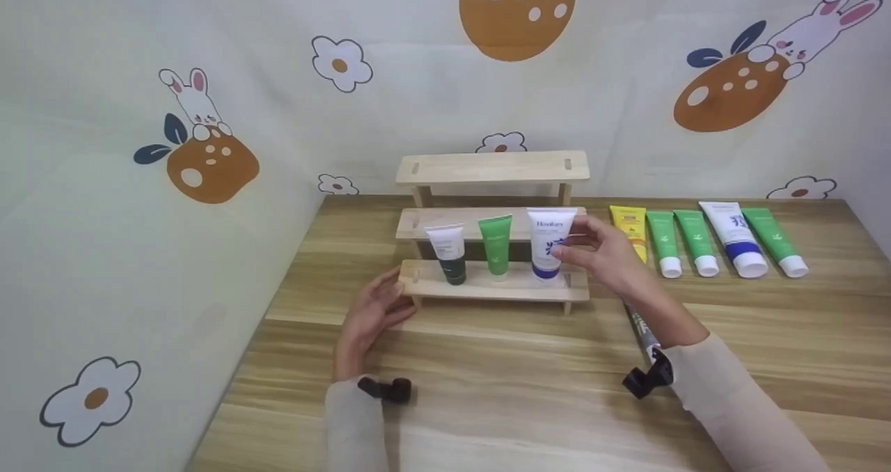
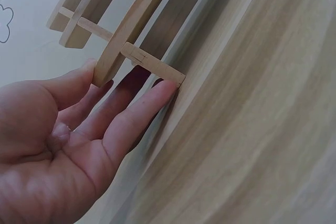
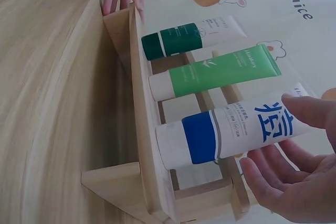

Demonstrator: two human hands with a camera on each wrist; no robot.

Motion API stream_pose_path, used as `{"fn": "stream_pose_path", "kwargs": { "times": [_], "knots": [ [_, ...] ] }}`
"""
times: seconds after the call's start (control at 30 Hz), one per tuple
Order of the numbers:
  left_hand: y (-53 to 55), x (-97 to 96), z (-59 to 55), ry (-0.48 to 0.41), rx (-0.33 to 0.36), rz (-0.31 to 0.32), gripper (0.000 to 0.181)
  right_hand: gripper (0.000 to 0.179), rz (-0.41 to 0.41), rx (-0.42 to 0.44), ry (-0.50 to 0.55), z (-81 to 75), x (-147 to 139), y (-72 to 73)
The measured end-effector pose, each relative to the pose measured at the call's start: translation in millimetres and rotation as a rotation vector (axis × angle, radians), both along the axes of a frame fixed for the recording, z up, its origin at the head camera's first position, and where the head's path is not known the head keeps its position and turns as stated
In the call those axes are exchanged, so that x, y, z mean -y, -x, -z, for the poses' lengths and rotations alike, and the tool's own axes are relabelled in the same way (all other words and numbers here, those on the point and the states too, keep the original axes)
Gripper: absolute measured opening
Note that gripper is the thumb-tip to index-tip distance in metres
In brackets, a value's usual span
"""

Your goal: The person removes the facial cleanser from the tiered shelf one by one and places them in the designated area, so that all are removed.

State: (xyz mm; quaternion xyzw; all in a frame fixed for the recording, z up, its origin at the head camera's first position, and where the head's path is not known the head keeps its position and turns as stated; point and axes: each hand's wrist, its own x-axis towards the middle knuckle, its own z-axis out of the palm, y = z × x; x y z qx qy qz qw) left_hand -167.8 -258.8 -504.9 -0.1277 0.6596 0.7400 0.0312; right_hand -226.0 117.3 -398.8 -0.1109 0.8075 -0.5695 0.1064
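Note:
A three-tier wooden display rack (image 1: 493, 289) stands on the table, with three tubes upright on its lowest tier. From left to right they are a white and dark green tube (image 1: 447, 253), a green tube (image 1: 495, 246) and a white tube with a blue band (image 1: 545, 242). My right hand (image 1: 604, 255) pinches this last tube near its upper end, thumb in front and fingers behind; its cap meets the tier. At the rack's left end, my left hand (image 2: 89, 124) holds the lowest board, the thumb at the board's edge and fingers by the leg.
To the right lie a yellow tube (image 1: 628, 227), several green tubes (image 1: 665, 239) and another white and blue tube (image 1: 734, 239) in a row. A grey tube (image 1: 644, 329) lies partly hidden beneath my right forearm. Patterned cloth (image 1: 278, 131) stands behind and left of the table.

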Motion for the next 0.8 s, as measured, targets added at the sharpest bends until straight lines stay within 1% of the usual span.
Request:
{"fn": "stream_pose_path", "kwargs": {
  "times": [0.1, 0.27, 0.37, 0.53, 0.6, 0.8],
  "knots": [
    [-0.6, -0.1, 1.3, -0.006, -0.006, 0.001, 0.048, 0.051, 0.013, 0.007, -0.01, 1.7, 3, 1.1],
    [-3.3, -0.2, 2.7, -0.013, -0.013, 0.0, 0.048, 0.04, 0.033, -0.014, -0.029, 5.5, 7, 1.8],
    [-4.2, -0.6, 2.2, -0.015, -0.018, 0.008, 0.049, 0.037, 0.054, -0.027, -0.02, 7.7, 7, 0.5],
    [-2.4, -0.9, 0.8, -0.019, -0.028, 0.028, 0.05, 0.037, 0.087, -0.038, 0.031, 9.4, 3, -3.8],
    [-1.4, -0.7, 0.6, -0.022, -0.031, 0.027, 0.05, 0.038, 0.093, -0.05, 0.04, 9.3, 0, -6.4],
    [0.4, -0.6, -0.1, -0.026, -0.011, 0.006, 0.049, 0.038, 0.123, -0.099, 0.014, 7.6, -13, -14.8]
  ]
}}
